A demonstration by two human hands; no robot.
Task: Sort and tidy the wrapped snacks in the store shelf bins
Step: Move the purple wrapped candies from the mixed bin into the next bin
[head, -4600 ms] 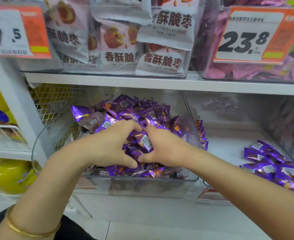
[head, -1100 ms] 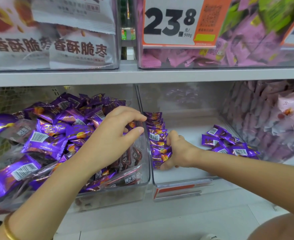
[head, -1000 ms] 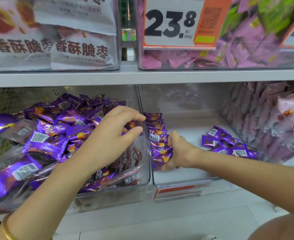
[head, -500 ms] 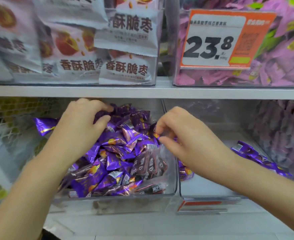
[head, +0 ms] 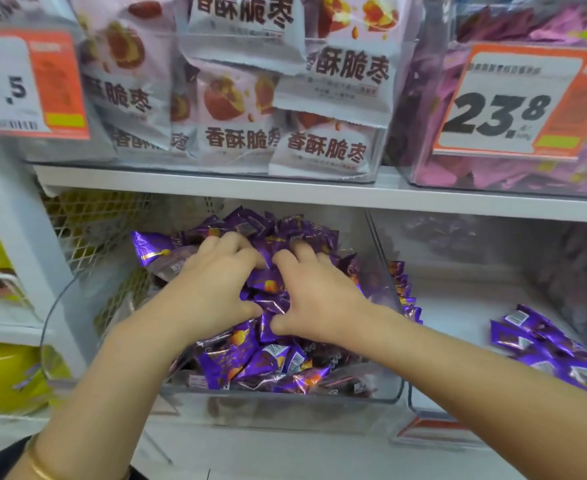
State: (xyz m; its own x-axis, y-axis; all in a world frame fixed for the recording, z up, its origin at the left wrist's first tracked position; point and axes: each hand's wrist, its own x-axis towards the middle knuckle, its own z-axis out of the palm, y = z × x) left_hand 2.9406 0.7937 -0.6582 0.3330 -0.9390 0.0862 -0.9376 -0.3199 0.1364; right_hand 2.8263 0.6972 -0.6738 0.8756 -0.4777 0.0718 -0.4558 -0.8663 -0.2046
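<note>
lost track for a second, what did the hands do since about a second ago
The right hand left the row in the neighbouring bin and crossed left to the full bin; it and the left hand now clutch the heap of purple snacks. The loose snacks at right stayed.

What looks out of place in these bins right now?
The left bin is overfilled: packets heap above its rim, and one packet pokes out over the left side. In the right bin, a row of packets stands wedged against the left wall, apart from a loose cluster on the right.
</note>
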